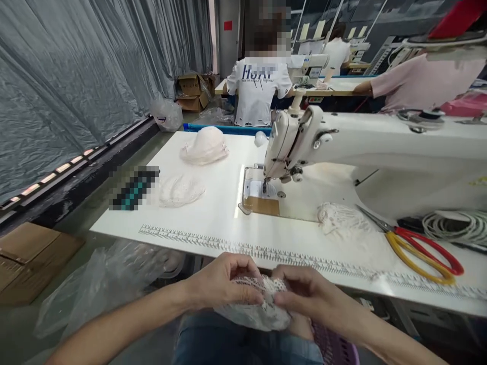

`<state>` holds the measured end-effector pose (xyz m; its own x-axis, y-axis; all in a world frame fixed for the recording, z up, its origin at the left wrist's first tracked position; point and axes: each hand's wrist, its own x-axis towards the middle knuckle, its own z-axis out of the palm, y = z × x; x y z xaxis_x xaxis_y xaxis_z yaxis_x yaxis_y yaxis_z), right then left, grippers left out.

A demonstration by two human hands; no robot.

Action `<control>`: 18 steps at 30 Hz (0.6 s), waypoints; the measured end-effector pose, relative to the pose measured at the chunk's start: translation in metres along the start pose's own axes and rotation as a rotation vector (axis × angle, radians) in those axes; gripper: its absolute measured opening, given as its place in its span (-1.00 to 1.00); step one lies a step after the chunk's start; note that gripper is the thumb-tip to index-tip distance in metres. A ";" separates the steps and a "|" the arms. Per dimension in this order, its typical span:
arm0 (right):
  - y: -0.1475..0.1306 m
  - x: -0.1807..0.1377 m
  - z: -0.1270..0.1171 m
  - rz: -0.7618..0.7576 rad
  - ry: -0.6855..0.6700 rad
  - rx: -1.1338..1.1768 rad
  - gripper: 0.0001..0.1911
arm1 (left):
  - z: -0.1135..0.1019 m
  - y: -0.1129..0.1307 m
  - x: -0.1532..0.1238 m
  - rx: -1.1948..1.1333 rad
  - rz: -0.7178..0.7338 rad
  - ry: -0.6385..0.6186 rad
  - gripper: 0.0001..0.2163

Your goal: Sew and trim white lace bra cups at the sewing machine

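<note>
Both my hands meet over my lap, just below the table's front edge. My left hand (222, 279) and my right hand (304, 294) are each closed on a piece of white lace fabric (258, 312), fingers pinching its top edge from either side. The lace bunches downward between them, over my jeans. A white sewing machine (304, 142) stands on the white table (216, 218) straight ahead, its needle over the plate.
Lace pieces lie on the table: a stack (205, 144) at the back, one at the left (180, 190), one by the machine (338, 218). Red and yellow scissors (422, 248) and a coiled cord (456, 225) sit right. People work at benches behind. Cardboard (30, 258) and plastic bags lie left.
</note>
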<state>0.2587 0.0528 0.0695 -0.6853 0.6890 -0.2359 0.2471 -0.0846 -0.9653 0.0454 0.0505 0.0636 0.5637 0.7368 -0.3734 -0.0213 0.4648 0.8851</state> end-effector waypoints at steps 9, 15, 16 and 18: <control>0.024 -0.006 0.032 0.099 0.026 0.058 -0.67 | 0.003 -0.037 -0.019 0.281 0.035 0.058 -0.80; 0.034 -0.010 0.036 0.082 0.093 -0.132 -0.68 | 0.012 -0.045 -0.021 0.379 0.045 0.046 -0.72; 0.037 -0.011 0.036 0.085 0.100 -0.146 -0.68 | 0.014 -0.048 -0.020 0.396 0.050 0.062 -0.73; 0.040 -0.013 0.036 0.089 0.112 -0.163 -0.69 | 0.016 -0.052 -0.018 0.420 0.063 0.096 -0.77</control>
<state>0.2524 0.0146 0.0298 -0.5778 0.7602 -0.2971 0.4171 -0.0379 -0.9081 0.0500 0.0052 0.0285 0.4919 0.8089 -0.3220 0.2957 0.1927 0.9356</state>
